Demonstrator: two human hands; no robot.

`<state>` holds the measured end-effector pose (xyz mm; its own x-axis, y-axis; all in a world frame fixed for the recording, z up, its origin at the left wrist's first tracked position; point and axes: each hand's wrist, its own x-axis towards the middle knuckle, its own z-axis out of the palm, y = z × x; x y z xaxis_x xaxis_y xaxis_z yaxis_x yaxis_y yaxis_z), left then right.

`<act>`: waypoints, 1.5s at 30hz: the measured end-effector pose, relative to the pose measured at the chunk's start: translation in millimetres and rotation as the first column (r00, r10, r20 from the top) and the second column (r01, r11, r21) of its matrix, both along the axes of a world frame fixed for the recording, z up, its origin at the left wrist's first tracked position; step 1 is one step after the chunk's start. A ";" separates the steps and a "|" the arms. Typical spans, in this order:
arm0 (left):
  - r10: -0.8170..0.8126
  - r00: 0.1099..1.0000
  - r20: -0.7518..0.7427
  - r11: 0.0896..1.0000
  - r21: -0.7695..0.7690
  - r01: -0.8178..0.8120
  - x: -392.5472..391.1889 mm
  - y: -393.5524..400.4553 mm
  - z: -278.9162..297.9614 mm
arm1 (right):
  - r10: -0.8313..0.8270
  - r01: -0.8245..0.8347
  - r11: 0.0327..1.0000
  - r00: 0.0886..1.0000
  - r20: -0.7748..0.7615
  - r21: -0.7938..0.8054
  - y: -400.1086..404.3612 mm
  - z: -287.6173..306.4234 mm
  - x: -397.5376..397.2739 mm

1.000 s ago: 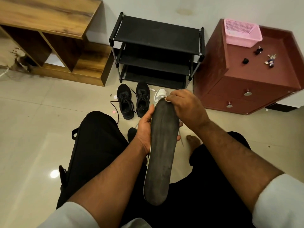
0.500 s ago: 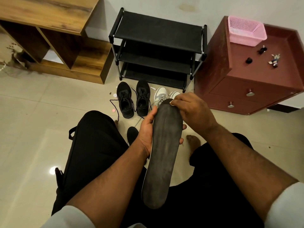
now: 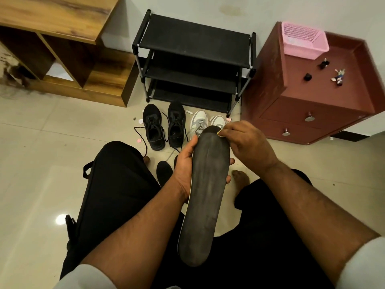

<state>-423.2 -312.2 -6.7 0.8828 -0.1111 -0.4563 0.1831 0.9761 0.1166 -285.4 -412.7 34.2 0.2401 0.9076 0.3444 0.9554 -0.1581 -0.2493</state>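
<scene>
Between two hands [image 3: 185, 167] [image 3: 248, 144], one insole [image 3: 205, 195]; beyond, four shoes [image 3: 153, 130].

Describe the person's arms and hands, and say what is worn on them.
The left hand and right hand are bare: no gloves, and no watch or band shows at either wrist. The forearms are uncovered. Pale grey-white fabric ends near each elbow: the left sleeve and the right sleeve.

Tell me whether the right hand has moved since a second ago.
Yes. The right hand has shifted slightly right and nearer the person: the second white sneaker, earlier hidden behind it, now shows.
</scene>
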 end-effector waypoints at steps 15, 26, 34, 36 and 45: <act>0.052 0.999 0.013 0.998 0.037 -0.053 1.0 3.6 0.6 | 0.007 -0.008 0.999 0.999 -0.047 -0.031 0.6 3.8 -5.2; 0.109 0.993 -0.048 0.992 0.075 -0.105 -8.5 5.6 9.8 | -0.003 0.002 1.000 0.999 -0.048 -0.013 -2.2 5.2 -26.8; 0.100 0.992 -0.073 0.988 0.123 -0.090 -4.2 0.4 11.1 | -0.078 0.077 0.997 0.997 -0.022 -0.009 20.5 15.6 -14.2; 0.153 0.982 -0.108 0.981 0.135 -0.138 -5.2 3.8 17.0 | -0.074 0.074 0.997 0.997 -0.039 -0.003 17.0 8.8 -23.8; 0.140 0.980 -0.144 0.977 0.182 -0.113 -1.2 1.3 22.3 | -0.128 0.127 0.992 0.991 -0.029 -0.026 18.8 3.4 -22.4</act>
